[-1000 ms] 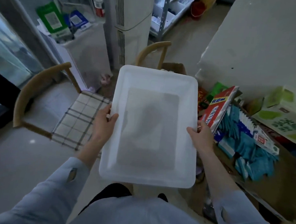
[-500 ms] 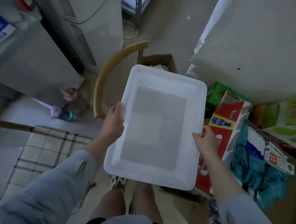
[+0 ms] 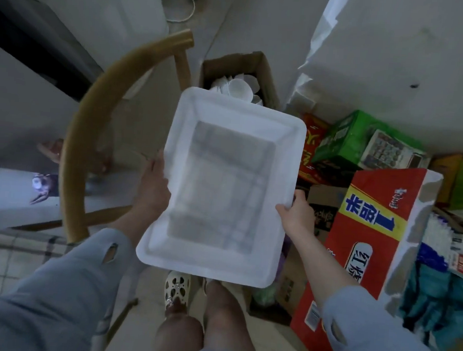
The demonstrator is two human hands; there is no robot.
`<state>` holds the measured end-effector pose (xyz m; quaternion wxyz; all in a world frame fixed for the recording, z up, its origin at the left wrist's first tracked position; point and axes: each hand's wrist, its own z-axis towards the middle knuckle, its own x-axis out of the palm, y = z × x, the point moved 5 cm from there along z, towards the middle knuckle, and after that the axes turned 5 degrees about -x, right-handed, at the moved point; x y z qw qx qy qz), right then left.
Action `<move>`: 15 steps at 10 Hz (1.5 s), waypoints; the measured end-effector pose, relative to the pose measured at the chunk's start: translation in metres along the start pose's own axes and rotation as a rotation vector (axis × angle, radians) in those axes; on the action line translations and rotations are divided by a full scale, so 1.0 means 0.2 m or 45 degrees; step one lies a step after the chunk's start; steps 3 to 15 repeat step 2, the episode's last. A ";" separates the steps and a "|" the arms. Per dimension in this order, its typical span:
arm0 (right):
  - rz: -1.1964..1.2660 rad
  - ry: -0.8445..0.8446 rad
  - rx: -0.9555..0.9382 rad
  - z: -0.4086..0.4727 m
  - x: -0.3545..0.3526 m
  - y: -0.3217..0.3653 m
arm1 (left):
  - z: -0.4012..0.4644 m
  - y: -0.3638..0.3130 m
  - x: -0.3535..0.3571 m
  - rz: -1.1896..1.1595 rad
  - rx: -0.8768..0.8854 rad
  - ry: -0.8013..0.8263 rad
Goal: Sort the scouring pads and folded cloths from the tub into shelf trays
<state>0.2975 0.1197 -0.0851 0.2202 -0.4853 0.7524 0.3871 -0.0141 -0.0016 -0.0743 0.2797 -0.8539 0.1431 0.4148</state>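
Above the wooden chair [image 3: 97, 129] I carry the empty-looking white tub [image 3: 224, 185] by its long rims, left hand [image 3: 153, 189] and right hand [image 3: 295, 214] each curled round an edge, and I should keep it level, clear of the red box [image 3: 369, 251]

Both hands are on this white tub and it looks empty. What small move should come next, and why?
Probably lower the tub and set it down. The left hand and right hand each grip a long rim, holding it in the air above the person's legs, and no pads or cloths show inside, so neither hand is free to sort.
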 end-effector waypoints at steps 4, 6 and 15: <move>0.111 -0.147 -0.139 0.00 -0.17 0.11 | -0.03 0.02 -0.03 -0.026 0.027 -0.065; 0.111 -0.147 -0.139 0.00 -0.17 0.11 | -0.03 0.02 -0.03 -0.026 0.027 -0.065; 0.111 -0.147 -0.139 0.00 -0.17 0.11 | -0.03 0.02 -0.03 -0.026 0.027 -0.065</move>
